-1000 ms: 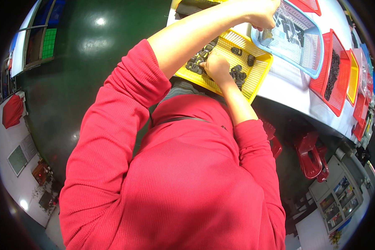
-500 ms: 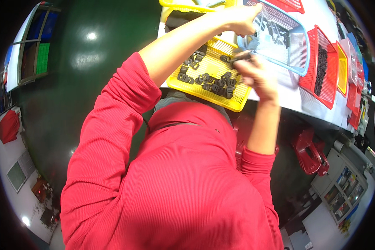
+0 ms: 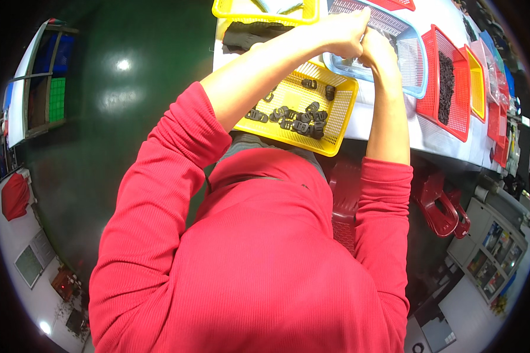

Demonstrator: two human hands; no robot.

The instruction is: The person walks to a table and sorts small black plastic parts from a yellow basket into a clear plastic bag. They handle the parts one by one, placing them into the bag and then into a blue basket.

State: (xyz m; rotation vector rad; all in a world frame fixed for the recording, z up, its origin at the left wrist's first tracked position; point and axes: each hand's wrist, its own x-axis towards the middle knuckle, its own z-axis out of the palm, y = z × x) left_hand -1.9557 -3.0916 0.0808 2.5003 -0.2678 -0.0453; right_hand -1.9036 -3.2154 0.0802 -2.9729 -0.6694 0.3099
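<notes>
Both hands meet over the light blue basket (image 3: 415, 65) at the far side of the table. My left hand (image 3: 346, 36) is closed, fingertips pinched on what looks like a clear plastic bag, mostly hidden now. Right beside it, my right hand (image 3: 380, 52) is closed too, its fingers bent against the left hand; whatever they hold is hidden. Nearer to me stands a yellow basket (image 3: 341, 120), partly under my left forearm. Several black plastic buckles (image 3: 300, 120) lie loose in it, mostly along its near side.
Dark cloth (image 3: 250, 36) lies beyond the yellow basket, near another yellow basket (image 3: 265, 16). Rightward along the white table stand a red basket (image 3: 462, 112) of small black pieces and a narrow yellow tray (image 3: 478, 88). Red plastic chairs (image 3: 436, 203) stand below the table edge.
My right hand, blurred over the yellow basket with a dark piece before, has moved up and away to join my left hand. The left hand stays over the blue basket; the view has shifted slightly.
</notes>
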